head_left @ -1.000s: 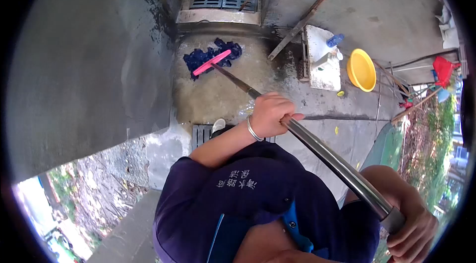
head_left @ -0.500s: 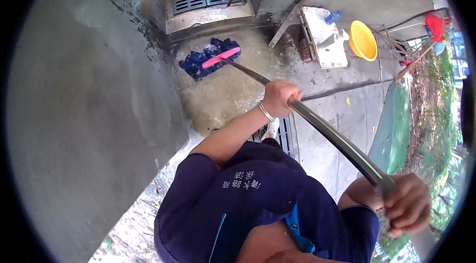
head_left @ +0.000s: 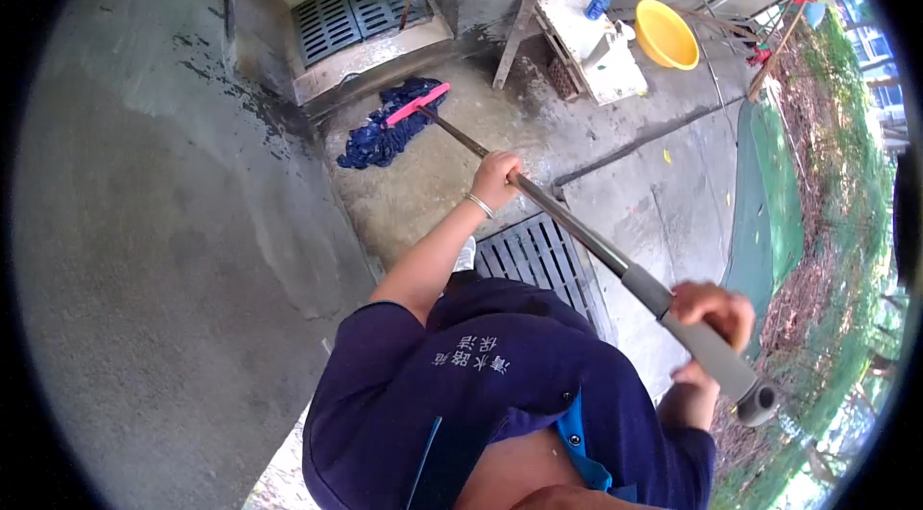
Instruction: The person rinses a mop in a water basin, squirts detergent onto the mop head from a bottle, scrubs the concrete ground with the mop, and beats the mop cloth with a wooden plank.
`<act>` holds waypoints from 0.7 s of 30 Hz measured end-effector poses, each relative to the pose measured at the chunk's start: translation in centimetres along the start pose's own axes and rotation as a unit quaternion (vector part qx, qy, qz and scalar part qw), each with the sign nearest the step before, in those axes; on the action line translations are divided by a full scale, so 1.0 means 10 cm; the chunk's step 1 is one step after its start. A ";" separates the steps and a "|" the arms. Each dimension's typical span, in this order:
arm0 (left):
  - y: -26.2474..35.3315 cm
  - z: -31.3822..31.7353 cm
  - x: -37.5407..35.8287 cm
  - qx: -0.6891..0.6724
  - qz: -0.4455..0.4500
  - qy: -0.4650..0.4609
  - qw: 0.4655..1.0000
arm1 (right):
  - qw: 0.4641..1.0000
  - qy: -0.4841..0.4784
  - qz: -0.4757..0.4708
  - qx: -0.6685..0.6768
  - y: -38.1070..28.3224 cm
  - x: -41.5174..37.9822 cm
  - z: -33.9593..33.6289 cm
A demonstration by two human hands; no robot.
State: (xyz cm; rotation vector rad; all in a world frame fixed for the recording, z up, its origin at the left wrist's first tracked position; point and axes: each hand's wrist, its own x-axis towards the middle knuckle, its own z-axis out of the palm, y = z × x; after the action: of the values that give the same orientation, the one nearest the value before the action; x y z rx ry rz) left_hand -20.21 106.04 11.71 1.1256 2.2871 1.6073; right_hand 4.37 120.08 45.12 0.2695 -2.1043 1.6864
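Note:
A long-handled mop (head_left: 577, 229) runs diagonally across the view. Its pink bar (head_left: 417, 104) presses on a bunched dark blue mop head (head_left: 378, 142) lying on the wet concrete. My left hand (head_left: 497, 180), with a bracelet at the wrist, is wrapped round the metal pole about midway. Up by the top end, my right hand (head_left: 713, 320) curls round the grey grip (head_left: 716, 353), fingers over it and thumb below. The hollow end of the handle sticks out past that hand.
Beyond the mop head is a recess with grey slotted grates (head_left: 358, 10). A wooden post (head_left: 519, 29) leans near a white board (head_left: 611, 68) bearing a blue bottle (head_left: 599, 3). A yellow basin (head_left: 666, 34) stands beside it. A floor grate (head_left: 540, 255) lies before me; a concrete wall (head_left: 173, 250) rises left.
Both hands and the pole have shifted leftward in view, and my right hand is higher, exposing the handle's end. The mop head looks more bunched. The camera view has also shifted.

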 end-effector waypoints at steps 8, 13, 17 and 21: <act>0.08 0.88 -0.53 0.129 0.022 -0.159 0.979 | 0.920 0.353 0.167 -0.013 -0.56 -1.79 -0.34; 0.28 1.55 -1.13 0.296 0.029 -0.347 0.890 | 0.854 0.272 0.385 -0.221 -1.06 -3.03 -0.75; 0.87 2.16 -1.59 0.247 0.077 -0.467 0.845 | 0.590 -0.033 0.724 -0.355 -1.27 -3.79 -1.26; 1.60 2.62 -2.05 0.168 0.118 -0.588 0.783 | 0.538 -0.108 0.764 -0.338 -1.58 -4.87 -1.85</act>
State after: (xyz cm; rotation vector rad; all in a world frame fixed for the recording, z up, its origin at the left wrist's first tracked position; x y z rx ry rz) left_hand 15.26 115.42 8.10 1.8075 1.5418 0.1994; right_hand 57.96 128.62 40.62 -2.3070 -3.0719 0.9682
